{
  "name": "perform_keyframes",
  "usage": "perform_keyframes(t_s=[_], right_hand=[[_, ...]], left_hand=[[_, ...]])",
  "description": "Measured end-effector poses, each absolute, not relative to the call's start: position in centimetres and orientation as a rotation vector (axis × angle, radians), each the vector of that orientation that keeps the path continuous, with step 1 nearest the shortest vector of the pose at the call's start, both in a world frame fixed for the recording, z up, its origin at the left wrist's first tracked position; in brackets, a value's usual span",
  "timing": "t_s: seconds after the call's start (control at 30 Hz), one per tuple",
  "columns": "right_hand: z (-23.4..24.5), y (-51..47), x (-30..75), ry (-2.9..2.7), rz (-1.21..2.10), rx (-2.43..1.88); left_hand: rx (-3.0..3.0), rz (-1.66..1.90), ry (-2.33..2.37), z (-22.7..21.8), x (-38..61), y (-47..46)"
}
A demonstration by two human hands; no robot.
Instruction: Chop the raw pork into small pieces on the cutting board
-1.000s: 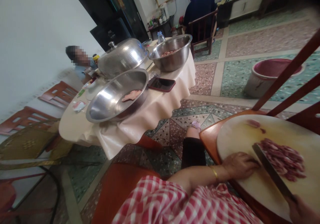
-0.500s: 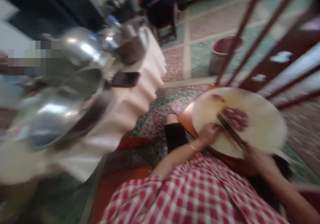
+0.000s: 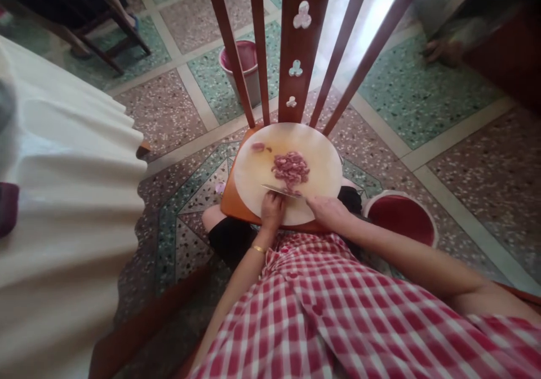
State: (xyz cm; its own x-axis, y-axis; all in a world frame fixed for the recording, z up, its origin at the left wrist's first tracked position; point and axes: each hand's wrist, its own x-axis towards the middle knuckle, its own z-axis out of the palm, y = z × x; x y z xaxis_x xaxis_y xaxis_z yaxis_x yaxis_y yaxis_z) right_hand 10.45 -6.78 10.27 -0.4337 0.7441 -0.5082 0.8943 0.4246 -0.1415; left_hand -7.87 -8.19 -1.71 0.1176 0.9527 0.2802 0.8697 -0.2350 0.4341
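Landmark: round cutting board (image 3: pixel 325 148), set on the seat of a wooden chair (image 3: pixel 231 205).

Item: pile of sliced meat (image 3: pixel 291 168), found at the middle of the board; a few slices are strewn at its near side, against or close to the blade.

Item: small meat piece (image 3: pixel 257 147), placed apart from the pile, towards the board's far left rim.

Item: knife (image 3: pixel 276 188), laid across the board's near half, between the pile and the left hand; contact of the edge with the board cannot be told.

Item: right hand (image 3: pixel 328 211), at the board's near right rim; its fingers are clamped around the knife's handle, which is mostly hidden.

Item: left hand (image 3: pixel 273 207), on the board's near side, close by the blade; its fingers are curled together, and whether anything is pinched beneath them cannot be told.

Surroundings: a bucket (image 3: pixel 252 86) is seen beyond the board, a red-lined bucket (image 3: pixel 401 221) to its right, a cloth-covered table (image 3: pixel 76 199) to its left.

Change: the view is now centred on the board, and the table's metal bowls are lost from sight. Pile, blade and left hand are kept in the same order, so attention is judged to be given wholly to the meat.
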Motion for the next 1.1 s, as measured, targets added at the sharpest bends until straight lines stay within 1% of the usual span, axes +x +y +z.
perform_keyframes(t_s=[0.13, 0.3, 0.4, 0.67, 0.9, 1.1], right_hand=[[9.4, -5.9, 9.6, 2.320, -0.589, 1.379], [7.8, -3.4, 5.9, 2.398, -0.618, 1.354], [7.5, -3.1, 5.5, 2.425, -0.632, 1.315], [8.8, -4.9, 11.6, 2.340, -0.539, 1.452], [9.9, -5.7, 10.5, 2.308, -0.591, 1.361], [9.1, -3.9, 7.2, 2.430, -0.666, 1.362]], left_hand=[[2.241, 0.722, 1.806, -1.8, -7.9, -7.9], [2.272, 0.739, 1.777, -1.7, -7.8, -7.7], [2.284, 0.750, 1.775, -1.7, -7.8, -7.8], [2.205, 0.871, 1.796, -1.1, -7.8, -8.2], [2.289, 0.914, 1.755, -2.0, -7.9, -8.0], [2.293, 0.943, 1.717, -2.1, -7.9, -7.8]])
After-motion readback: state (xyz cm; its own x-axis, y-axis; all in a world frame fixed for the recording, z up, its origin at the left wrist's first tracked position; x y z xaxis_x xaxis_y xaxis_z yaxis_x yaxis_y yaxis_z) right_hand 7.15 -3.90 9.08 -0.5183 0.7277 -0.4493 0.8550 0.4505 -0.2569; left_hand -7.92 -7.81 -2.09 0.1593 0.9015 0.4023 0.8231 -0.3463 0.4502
